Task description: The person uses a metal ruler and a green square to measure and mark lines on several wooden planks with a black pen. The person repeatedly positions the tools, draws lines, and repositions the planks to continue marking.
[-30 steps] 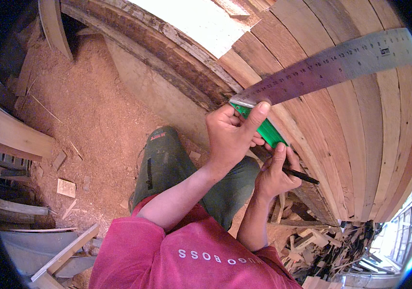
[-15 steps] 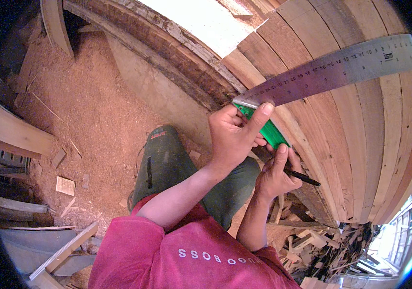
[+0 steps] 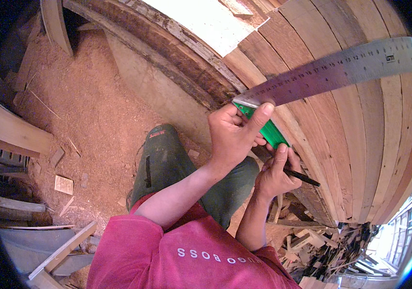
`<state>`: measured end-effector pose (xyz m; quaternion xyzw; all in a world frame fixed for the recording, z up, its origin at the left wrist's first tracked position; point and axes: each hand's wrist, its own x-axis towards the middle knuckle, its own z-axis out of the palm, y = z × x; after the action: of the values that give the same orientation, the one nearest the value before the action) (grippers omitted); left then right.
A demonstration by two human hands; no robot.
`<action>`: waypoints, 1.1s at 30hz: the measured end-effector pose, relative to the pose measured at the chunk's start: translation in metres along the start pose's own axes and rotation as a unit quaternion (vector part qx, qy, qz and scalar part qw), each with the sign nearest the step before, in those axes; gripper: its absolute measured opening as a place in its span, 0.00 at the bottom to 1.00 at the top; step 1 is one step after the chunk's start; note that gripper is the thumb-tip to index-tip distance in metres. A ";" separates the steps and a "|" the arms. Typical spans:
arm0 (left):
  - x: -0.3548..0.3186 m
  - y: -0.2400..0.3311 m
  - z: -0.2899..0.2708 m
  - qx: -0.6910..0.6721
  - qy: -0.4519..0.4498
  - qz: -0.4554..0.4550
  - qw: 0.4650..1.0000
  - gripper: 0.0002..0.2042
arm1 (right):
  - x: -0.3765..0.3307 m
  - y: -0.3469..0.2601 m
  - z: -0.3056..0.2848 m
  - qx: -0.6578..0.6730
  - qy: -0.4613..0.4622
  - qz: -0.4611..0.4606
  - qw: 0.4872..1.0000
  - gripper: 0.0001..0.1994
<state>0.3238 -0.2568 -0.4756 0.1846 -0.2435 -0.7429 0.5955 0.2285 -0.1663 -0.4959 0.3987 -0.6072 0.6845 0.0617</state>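
Note:
A try square with a green handle [image 3: 270, 132] and a long metal blade [image 3: 341, 70] lies against curved wooden planking [image 3: 341, 149]. Its blade reaches across the planks toward the upper right. My left hand [image 3: 235, 132] grips the handle close to where the blade joins it, thumb on top. At the handle's lower end, the thumb and fingertips of my right hand [image 3: 278, 176] pinch it. A thin black pen or marker [image 3: 303, 177] also sits in my right hand, its end sticking out to the right. Part of the handle is hidden behind my left fingers.
Weathered timber beams [image 3: 167, 53] run along the planking's left edge. Sawdust covers the ground [image 3: 85, 106], with small wood offcuts [image 3: 63, 184] on it. A heap of scrap wood [image 3: 326, 250] lies at the lower right. Curved boards [image 3: 15, 125] stand at the left.
The far end of the blade has dipped slightly against the planks. Both hands keep the same hold on the square.

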 end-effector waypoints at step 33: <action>0.000 -0.004 0.001 0.020 0.023 0.002 1.000 0.17 | 0.001 -0.003 -0.003 -0.046 0.014 0.048 0.998 0.05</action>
<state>0.3198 -0.2563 -0.4775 0.2130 -0.2450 -0.7325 0.5984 0.2286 -0.1631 -0.4928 0.3559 -0.6561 0.6632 0.0554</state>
